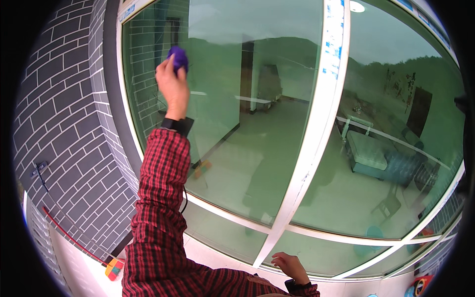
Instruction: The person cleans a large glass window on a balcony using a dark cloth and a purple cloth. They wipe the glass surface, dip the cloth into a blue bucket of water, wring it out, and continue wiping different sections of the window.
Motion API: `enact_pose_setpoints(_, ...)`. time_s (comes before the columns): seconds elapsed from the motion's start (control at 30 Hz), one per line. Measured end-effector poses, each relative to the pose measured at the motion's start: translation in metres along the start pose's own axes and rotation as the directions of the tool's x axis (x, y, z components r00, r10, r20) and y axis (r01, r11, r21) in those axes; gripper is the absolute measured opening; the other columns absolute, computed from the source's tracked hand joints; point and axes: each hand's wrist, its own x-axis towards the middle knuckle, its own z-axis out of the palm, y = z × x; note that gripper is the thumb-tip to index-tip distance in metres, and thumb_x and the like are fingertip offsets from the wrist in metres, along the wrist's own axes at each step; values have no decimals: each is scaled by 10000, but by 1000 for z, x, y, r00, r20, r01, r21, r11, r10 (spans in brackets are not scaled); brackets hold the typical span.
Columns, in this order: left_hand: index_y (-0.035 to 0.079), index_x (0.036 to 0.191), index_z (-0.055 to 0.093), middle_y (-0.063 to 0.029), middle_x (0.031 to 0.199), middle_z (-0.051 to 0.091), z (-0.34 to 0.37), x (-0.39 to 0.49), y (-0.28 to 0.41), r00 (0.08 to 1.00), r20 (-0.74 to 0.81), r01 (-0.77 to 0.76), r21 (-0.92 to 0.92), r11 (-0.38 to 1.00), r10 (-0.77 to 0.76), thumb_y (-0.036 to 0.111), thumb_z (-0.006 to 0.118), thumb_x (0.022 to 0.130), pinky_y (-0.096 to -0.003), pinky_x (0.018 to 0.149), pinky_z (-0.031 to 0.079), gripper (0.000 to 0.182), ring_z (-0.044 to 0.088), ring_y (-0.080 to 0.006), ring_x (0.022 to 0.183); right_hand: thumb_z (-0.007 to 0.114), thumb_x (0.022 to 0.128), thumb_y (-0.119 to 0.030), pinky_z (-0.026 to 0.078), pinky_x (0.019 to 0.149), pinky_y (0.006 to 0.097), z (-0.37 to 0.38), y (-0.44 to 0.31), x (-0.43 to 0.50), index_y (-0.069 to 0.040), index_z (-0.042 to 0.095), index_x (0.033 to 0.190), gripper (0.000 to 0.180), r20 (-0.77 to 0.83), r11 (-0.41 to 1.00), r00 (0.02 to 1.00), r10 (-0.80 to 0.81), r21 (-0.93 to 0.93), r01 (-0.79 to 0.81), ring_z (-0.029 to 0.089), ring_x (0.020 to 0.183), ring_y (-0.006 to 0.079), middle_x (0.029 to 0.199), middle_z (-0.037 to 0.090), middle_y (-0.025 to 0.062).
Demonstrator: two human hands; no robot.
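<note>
My left hand (173, 83) is raised against the upper left of a large glass pane (222, 148) and grips a bunched purple cloth (178, 59). A black band with a flat dark piece (180, 125) is on that wrist, below it a red and black checked sleeve. My right hand (289, 265) hangs low at the bottom right, in front of the lower glass, with its fingers loosely bent and nothing seen in them. It has a dark wristband too. The white window frame post (315, 115) stands between the two big panes and bears torn blue and white film.
A grey brick-pattern wall (70, 96) is at the left. A long-handled squeegee or mop (39, 169) and a red-handled broom (114, 268) lean there beside a pale balustrade (46, 237). Through the glass show a cushioned seat (367, 148) and reflected hills. Red and blue items (419, 286) lie bottom right.
</note>
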Motion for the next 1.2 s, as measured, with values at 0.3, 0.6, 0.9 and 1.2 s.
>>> enact_pose_setpoints(0.3,-25,1411,509,-240,1337,559,49,-14,201,770,-67,-594,-437,675,635,-53,608,830,-489,1175,372,590,515,-424,1292,687,977,-174,586,707,348,40,-23,39,-60,699,1135,195,30,998,998,-57,1,57,766,824,279,885,775,127)
enact_pose_setpoints(0.6,-56,1516,366,-287,1543,439,33,13,-24,957,128,-271,80,959,260,-23,578,908,-459,1178,373,645,472,-434,1358,671,977,-167,588,685,360,56,-29,42,-75,689,1136,185,55,990,998,-38,-133,45,760,799,297,888,781,104)
enact_pose_setpoints(0.9,-51,1490,426,-276,1522,458,34,24,-12,984,-10,-174,-241,955,176,-2,570,926,-462,1229,328,585,412,-444,1438,684,959,-142,588,689,346,66,-45,51,-72,712,1131,188,62,994,998,-17,-104,23,762,788,272,869,776,121)
enact_pose_setpoints(1.2,40,1443,500,-180,1351,576,57,70,122,748,57,-629,-257,733,661,95,612,885,-512,1188,306,571,518,-366,1281,661,973,-123,595,729,322,80,-51,80,-34,694,1140,192,108,986,994,-22,-163,40,774,839,224,919,791,120)
